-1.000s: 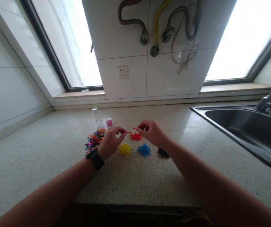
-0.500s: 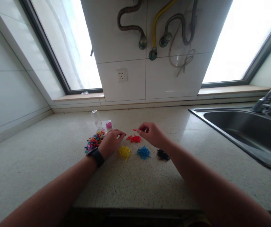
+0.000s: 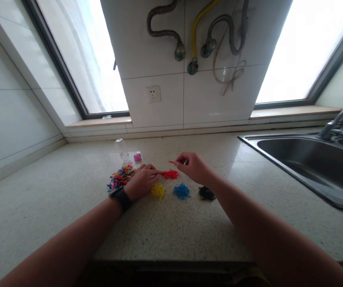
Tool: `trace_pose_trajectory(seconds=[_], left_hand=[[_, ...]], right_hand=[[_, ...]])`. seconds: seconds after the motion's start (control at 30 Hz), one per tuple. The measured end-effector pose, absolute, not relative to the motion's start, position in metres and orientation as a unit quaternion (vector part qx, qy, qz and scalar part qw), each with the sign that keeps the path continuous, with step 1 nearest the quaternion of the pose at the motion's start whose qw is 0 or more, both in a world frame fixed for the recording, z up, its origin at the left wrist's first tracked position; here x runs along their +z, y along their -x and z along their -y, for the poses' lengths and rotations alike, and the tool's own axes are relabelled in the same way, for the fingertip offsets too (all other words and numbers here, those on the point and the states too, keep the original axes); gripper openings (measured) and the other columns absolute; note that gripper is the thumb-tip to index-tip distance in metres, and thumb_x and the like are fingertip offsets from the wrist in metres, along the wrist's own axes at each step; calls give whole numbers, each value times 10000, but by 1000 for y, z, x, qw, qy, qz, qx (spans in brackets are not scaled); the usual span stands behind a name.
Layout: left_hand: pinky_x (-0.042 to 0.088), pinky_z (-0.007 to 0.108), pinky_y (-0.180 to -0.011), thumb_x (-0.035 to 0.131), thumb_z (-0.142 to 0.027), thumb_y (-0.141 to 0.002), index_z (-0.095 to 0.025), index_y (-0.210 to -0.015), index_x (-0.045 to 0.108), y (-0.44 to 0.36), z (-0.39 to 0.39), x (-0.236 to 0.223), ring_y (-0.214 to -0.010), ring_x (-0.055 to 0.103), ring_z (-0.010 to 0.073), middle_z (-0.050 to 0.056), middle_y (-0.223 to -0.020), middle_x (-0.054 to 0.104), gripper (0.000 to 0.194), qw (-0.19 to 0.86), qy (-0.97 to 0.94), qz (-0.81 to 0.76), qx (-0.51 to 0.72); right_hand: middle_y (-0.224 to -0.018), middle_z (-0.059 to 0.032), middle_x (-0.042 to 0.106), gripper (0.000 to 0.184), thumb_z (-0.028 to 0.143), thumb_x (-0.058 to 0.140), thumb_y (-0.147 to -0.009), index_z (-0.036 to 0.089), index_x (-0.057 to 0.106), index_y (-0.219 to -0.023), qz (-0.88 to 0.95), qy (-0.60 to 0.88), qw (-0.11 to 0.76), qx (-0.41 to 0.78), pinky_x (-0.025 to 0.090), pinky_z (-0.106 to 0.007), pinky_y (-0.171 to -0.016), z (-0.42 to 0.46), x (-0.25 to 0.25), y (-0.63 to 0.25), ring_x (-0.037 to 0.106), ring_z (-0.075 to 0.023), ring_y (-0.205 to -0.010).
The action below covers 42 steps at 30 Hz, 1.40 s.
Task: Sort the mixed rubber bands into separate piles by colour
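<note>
My left hand [image 3: 141, 181] rests on the counter with a finger stretched onto the edge of the small red pile [image 3: 170, 173]; a black watch sits on its wrist. My right hand [image 3: 193, 167] hovers just right of the red pile and pinches a thin red piece [image 3: 172, 162]. Left of my left hand lies a mixed heap of coloured bits [image 3: 120, 177]. In front of the hands lie a yellow pile [image 3: 158, 191], a blue pile [image 3: 181, 191] and a black pile [image 3: 206, 193].
A clear small bottle [image 3: 121, 149] and a pink item [image 3: 137, 157] stand behind the mixed heap. A steel sink [image 3: 309, 159] with a tap [image 3: 337, 119] fills the right side. Hoses and a wall socket [image 3: 154, 94] are on the tiled back wall. The counter's front edge is near me.
My left hand dropped from a raised pinch down to the counter and reached a finger to the red pile. My right hand stayed almost still with its red piece.
</note>
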<state>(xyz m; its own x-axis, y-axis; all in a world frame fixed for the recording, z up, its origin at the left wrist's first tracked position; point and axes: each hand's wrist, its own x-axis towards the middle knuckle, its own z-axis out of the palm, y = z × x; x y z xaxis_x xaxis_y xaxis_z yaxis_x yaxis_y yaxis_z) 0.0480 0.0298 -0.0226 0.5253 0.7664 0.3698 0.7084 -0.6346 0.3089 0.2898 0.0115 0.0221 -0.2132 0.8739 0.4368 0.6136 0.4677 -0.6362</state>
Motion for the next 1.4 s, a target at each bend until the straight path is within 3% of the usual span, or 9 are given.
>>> trace_pose_trajectory(seconds=[0.27,0.7,0.97,1.1,1.4], left_hand=[[425,386,-893,491,-274,-961,-247,-1056,765,-44,-30,-27,-927,566,223,66,-946,660,292,64,-857,-444,253],[416,367,-910,373,-343,-1028,-231,-1126,727,-40,-23,-24,-959,565,208,66,-998,672,383,87,-872,-414,248],[409,373,-933,368,-347,-1026,-208,-1054,733,-41,-23,-25,-948,572,206,65,-979,686,391,86,-869,-414,258],[419,365,-916,379,-353,-1021,-200,-1023,734,-42,-22,-24,-931,575,205,68,-954,687,387,84,-868,-414,261],[422,359,-900,394,-337,-1016,-198,-992,738,-42,-18,-20,-927,571,207,72,-945,690,372,86,-869,-410,264]], right_hand=[[-692,-24,675,189,330,624,-828,176,728,-795,751,499,399,167,391,-251,-572,-16,19,-294,537,-120,-597],[-660,-12,652,202,345,645,-822,160,724,-840,737,477,427,218,382,-243,-540,-18,20,-298,497,-104,-548],[-792,-42,737,133,325,670,-833,224,757,-836,769,557,306,70,401,-280,-628,-24,13,-306,620,-164,-694],[-820,-72,756,158,356,677,-836,235,777,-828,780,573,245,52,421,-303,-660,-32,6,-304,653,-206,-756],[-847,-79,766,227,384,614,-879,241,789,-883,786,576,221,43,420,-292,-675,-42,4,-305,665,-213,-787]])
